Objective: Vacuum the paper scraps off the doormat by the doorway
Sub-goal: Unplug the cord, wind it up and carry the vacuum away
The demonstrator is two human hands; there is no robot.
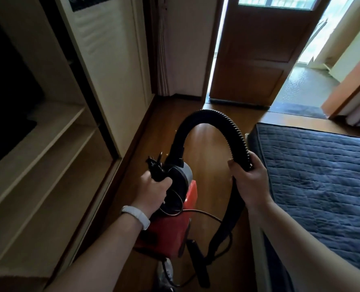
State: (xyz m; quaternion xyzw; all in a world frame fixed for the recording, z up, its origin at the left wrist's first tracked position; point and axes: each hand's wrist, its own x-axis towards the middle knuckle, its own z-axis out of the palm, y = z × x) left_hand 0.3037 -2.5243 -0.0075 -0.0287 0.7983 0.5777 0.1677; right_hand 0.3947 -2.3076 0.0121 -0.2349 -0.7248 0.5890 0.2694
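I carry a red handheld vacuum [170,226] above the wooden floor. My left hand [153,190] grips its black handle at the top. A black ribbed hose [217,119] arches up from the vacuum's front and comes down to my right hand [249,180], which grips it near the rigid black nozzle tube [198,262] hanging below. A thin power cord [206,213] loops under the vacuum. A dark doormat [299,109] lies at the open doorway, far ahead on the right. No paper scraps can be made out on it from here.
Cream shelving and a wardrobe [54,131] line the left side. A bed with a dark blue quilt [318,180] fills the right. A strip of wooden floor [208,140] runs between them to the open brown door [259,51]. A shoe [165,272] shows at the bottom.
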